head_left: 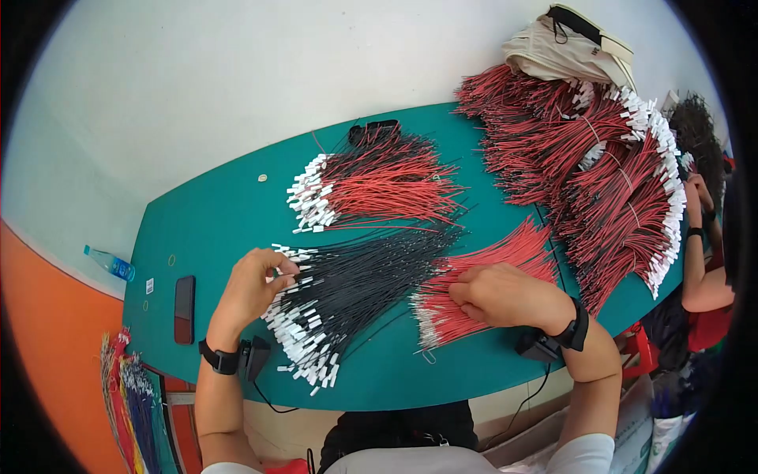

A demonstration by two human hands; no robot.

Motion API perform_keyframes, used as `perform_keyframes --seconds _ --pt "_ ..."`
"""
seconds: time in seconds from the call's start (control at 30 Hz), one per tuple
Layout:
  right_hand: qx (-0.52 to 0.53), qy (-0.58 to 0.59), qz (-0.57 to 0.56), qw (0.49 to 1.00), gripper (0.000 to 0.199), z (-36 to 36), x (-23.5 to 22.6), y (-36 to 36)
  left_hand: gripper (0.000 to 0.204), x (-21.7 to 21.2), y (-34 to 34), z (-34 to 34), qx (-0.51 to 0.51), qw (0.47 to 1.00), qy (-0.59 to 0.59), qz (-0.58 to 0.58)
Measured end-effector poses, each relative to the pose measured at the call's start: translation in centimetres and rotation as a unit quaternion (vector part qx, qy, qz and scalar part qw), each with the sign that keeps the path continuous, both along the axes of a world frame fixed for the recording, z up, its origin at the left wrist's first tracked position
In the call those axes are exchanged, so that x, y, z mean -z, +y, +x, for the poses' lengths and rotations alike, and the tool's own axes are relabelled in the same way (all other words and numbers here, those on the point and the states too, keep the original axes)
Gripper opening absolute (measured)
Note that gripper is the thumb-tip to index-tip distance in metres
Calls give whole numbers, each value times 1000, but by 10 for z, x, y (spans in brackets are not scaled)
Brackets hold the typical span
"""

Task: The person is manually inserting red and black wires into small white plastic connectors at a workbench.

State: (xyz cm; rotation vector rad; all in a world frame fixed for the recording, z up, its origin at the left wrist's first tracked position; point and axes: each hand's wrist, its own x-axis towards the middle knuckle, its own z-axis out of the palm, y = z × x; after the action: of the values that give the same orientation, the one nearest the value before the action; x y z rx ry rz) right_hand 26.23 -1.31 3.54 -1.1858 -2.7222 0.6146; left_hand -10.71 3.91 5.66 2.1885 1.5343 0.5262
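Observation:
My left hand (257, 286) is at the white-connector end of a spread bundle of black wires (371, 272). Its thumb and forefinger come together on one of the white connectors (304, 336), partly hidden by the fingers. Over a pile of red wires (513, 254) with bare, pale tips lies my right hand (501, 294). Its fingers are curled and pressed together on a red wire; the exact grip is covered by the hand. The tips of the red wires lie beside the loose ends of the black ones.
Behind lies a bundle of red-and-black wires (387, 186) with white connectors. A large heap of tied wires (584, 182) fills the right, a beige bag (564, 51) above it. A phone (184, 310) and a bottle (110, 263) are at left. Another person's arm (695, 261) shows at far right.

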Motion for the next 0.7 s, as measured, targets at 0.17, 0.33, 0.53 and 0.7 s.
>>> perform_keyframes --seconds 0.17,0.33,0.53,0.7 --pt "-10 26 -14 1000 9 -2 -2 1 19 -2 -13 -14 -25 998 49 -13" --pt "-13 53 -13 998 8 2 1 1 20 -6 -25 -34 -62 992 111 -20" --pt "-9 79 -1 997 9 -2 -5 4 19 11 -35 -38 -83 991 89 -56" --pt "12 126 17 992 11 -5 -6 4 17 20 -33 -36 -91 990 106 -28"
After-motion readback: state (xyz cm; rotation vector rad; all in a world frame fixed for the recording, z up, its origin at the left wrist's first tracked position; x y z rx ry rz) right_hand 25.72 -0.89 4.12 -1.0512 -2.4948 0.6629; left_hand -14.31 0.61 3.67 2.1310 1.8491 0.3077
